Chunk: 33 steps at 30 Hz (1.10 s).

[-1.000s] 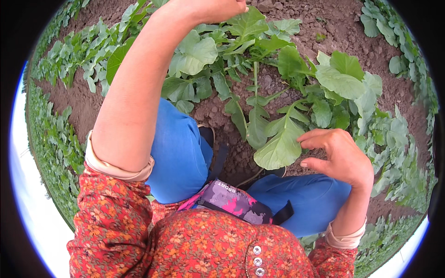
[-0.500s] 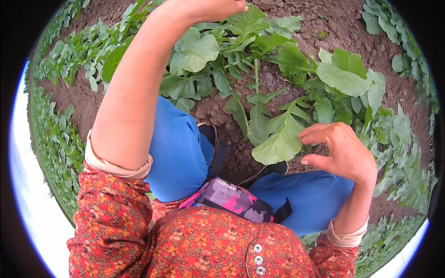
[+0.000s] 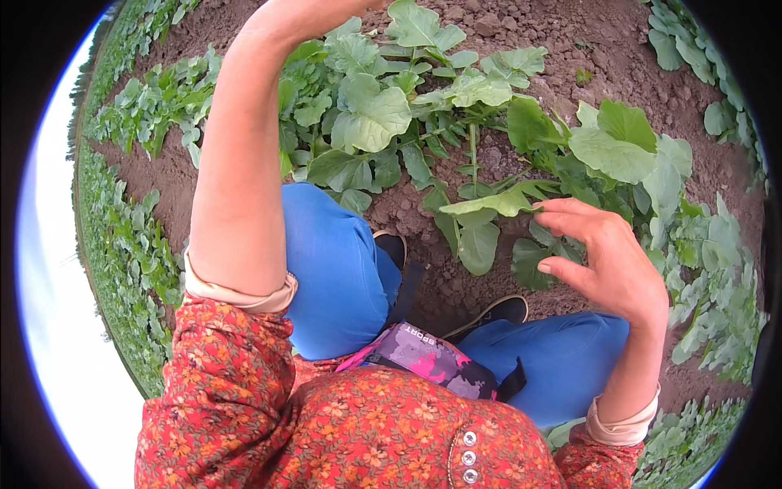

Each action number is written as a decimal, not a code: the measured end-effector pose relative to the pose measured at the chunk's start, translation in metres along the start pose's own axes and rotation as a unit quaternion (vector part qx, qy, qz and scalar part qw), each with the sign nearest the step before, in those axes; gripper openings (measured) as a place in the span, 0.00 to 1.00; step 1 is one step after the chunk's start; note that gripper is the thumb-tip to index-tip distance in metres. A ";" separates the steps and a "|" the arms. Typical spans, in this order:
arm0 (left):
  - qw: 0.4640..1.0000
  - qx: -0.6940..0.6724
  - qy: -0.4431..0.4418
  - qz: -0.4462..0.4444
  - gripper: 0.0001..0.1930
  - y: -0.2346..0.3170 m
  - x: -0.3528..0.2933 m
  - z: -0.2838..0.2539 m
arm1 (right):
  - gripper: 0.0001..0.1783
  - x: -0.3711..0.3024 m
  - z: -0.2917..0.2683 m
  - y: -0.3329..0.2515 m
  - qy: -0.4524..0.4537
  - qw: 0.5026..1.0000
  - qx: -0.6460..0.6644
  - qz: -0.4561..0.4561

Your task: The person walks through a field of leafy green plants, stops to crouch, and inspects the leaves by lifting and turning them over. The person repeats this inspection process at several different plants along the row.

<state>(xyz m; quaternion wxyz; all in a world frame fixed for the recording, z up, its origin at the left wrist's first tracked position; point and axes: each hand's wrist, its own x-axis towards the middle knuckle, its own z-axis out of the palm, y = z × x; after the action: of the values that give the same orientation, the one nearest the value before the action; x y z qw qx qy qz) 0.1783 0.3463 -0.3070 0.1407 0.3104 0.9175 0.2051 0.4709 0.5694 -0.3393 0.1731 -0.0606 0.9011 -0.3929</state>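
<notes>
My right hand (image 3: 604,253) is open beside a lobed green leaf (image 3: 498,200), its fingertips touching the leaf's edge and its thumb held apart below. The leaf is raised and seen nearly edge-on. It belongs to a low leafy plant (image 3: 607,155) growing in the soil in front of me. My left hand (image 3: 330,10) reaches out past the top edge of the view, so its fingers are hidden. Nearest to it is a clump of broad leaves (image 3: 371,114) on the left, below and beside the wrist.
Brown crumbly soil (image 3: 505,28) lies between the plants. My blue-trousered knees (image 3: 334,269) are bent on both sides, with a dark shoe (image 3: 505,310) between them. A patterned waist bag (image 3: 432,359) sits at my lap. More leafy rows (image 3: 126,261) run along the left and right.
My right fingers have tilted the leaf up from hanging broadside to nearly edge-on. My left hand has moved further out past the top edge. The whole view has shifted slightly.
</notes>
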 end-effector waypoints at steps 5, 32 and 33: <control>0.995 0.074 0.011 0.071 0.20 -0.014 -0.025 0.003 | 0.25 0.010 0.005 -0.001 0.097 0.995 0.005 -0.002; 0.967 -0.223 0.051 -0.114 0.20 -0.125 -0.095 -0.026 | 0.30 0.019 0.025 -0.018 0.023 0.996 -0.064 -0.061; 0.964 -0.234 0.058 -0.109 0.19 -0.125 -0.094 -0.025 | 0.30 0.018 0.025 -0.019 0.023 0.996 -0.067 -0.058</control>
<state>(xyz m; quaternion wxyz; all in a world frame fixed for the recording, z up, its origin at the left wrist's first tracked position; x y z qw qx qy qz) 0.1765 0.1897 -0.3304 0.1776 0.1543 0.8790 0.4148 0.4624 0.5348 -0.3461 0.1243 -0.1154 0.9242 -0.3423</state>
